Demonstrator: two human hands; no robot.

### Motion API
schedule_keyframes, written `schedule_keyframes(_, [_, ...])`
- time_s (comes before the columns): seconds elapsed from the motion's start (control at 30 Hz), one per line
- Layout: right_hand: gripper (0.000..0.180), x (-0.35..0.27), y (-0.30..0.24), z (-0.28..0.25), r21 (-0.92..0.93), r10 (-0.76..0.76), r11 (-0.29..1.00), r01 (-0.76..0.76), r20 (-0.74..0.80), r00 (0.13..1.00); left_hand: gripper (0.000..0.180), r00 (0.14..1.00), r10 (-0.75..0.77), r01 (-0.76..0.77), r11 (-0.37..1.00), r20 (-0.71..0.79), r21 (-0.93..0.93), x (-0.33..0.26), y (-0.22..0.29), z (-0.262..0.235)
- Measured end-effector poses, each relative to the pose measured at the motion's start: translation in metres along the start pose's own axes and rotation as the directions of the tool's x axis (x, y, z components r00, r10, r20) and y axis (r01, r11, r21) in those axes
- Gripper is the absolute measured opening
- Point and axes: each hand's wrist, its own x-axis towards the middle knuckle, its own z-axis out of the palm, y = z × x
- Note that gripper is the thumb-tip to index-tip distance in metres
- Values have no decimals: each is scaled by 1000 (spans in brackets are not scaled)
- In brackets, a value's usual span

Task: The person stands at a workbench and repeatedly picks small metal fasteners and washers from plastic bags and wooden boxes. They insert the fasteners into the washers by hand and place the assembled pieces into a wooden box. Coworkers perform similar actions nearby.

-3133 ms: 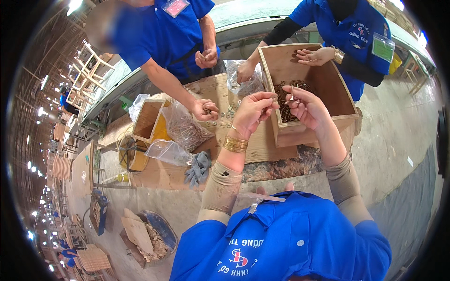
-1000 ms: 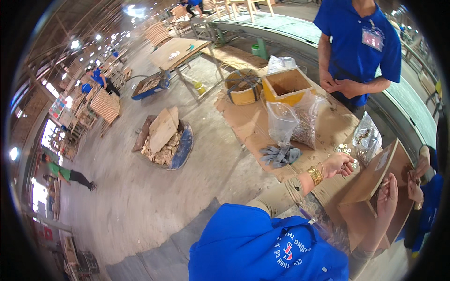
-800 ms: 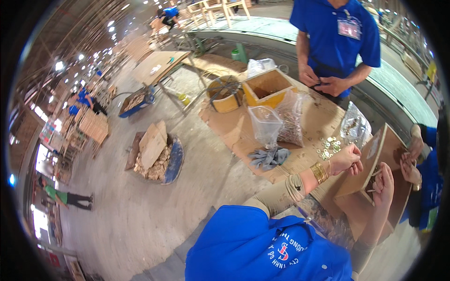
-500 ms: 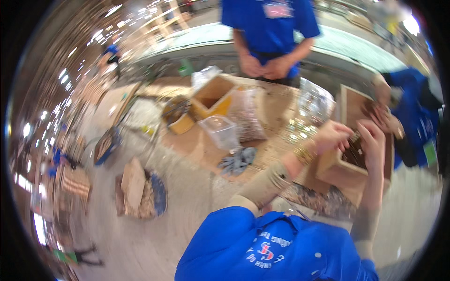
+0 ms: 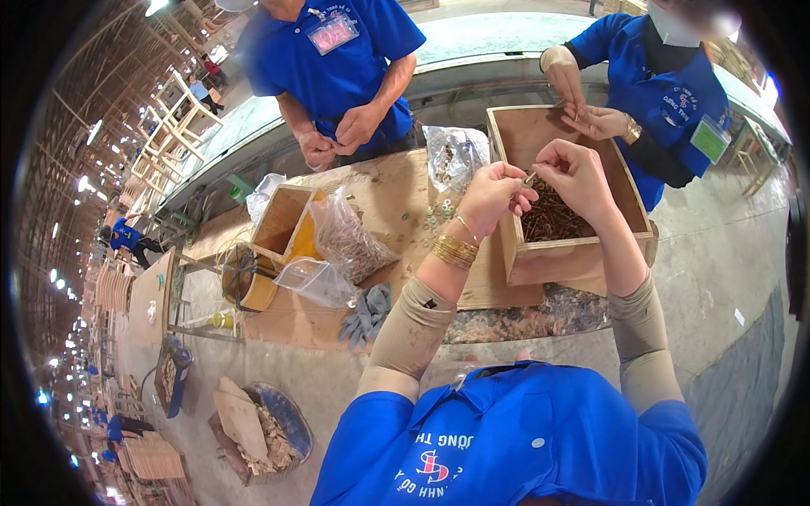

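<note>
My left hand (image 5: 494, 196) and my right hand (image 5: 574, 173) are raised together over a wooden box (image 5: 582, 257) that holds a pile of dark screws (image 5: 553, 221). Their fingertips meet on a small screw (image 5: 530, 178), pinched between the two hands. Gold bangles sit on my left wrist, and both forearms wear beige sleeves. Small washers (image 5: 434, 221) lie scattered on the table just left of the box.
Two people in blue shirts stand across the table (image 5: 380, 194), hands busy at chest height. A clear bag of parts (image 5: 456, 156), another bag (image 5: 350, 244), a yellow-lined wooden box (image 5: 283, 221), grey gloves (image 5: 367, 312) and a tape roll (image 5: 240, 278) lie to the left.
The view swung from the workshop floor on the left back onto the table. My hands stayed together at the box of screws.
</note>
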Motion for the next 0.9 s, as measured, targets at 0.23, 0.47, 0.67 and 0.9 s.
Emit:
schedule_keyframes(0.23, [14, 3, 12, 6, -159, -63, 984, 84, 128, 990, 11, 1000, -2, 2, 983, -2, 185, 9, 3, 10])
schedule_keyframes(0.47, [27, -2, 24, -7, 514, 414, 770, -378, 48, 909, 12, 998, -55, 54, 954, -5, 295, 19, -6, 16])
schedule_keyframes(0.67, [26, -7, 21, -11, 877, 453, 330, -350, 179, 873, 19, 995, -98, 83, 888, 9, 451, 10, 1, 21])
schedule_keyframes(0.9, [25, -4, 26, 6, 969, 162, 13, -249, 243, 956, 22, 947, -23, -78, 951, 320, 299, -22, 8, 22])
